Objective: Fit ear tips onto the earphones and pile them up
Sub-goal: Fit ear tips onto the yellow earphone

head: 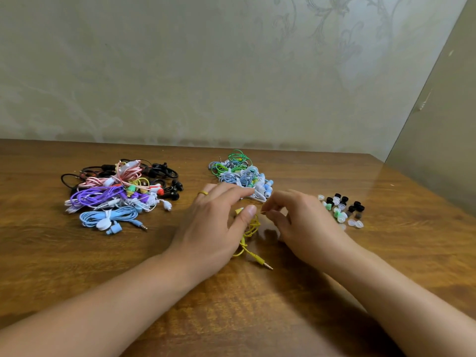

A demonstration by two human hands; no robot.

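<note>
head view looks down on a brown wooden worktop (77, 266) set into a corner, its far edge meeting a patterned wall (180, 73) and its right edge running along a plain side wall (443, 150). bare wood lies open along the near half of the worktop and between the piles. at far left sits a pile of coiled earphones (116, 194) in black, pink, purple, white and blue. a second pile (240, 175) of green, blue and white earphones lies at centre back, just beyond the hands. to the right, a loose scatter of ear tips (341, 208) in black, clear and green rests well clear of the right edge.

both hands meet at the centre. the left hand (213, 222), with a yellow ring (203, 193) on one finger, has its fingers partly curled, the thumb pressing a yellow earphone (248, 235) whose cable trails toward the viewer and ends in a plug (266, 265) on the wood. the right hand (301, 222) has its fingers (270, 211) pinched together beside the left thumb; what they pinch is too small to tell.
</note>
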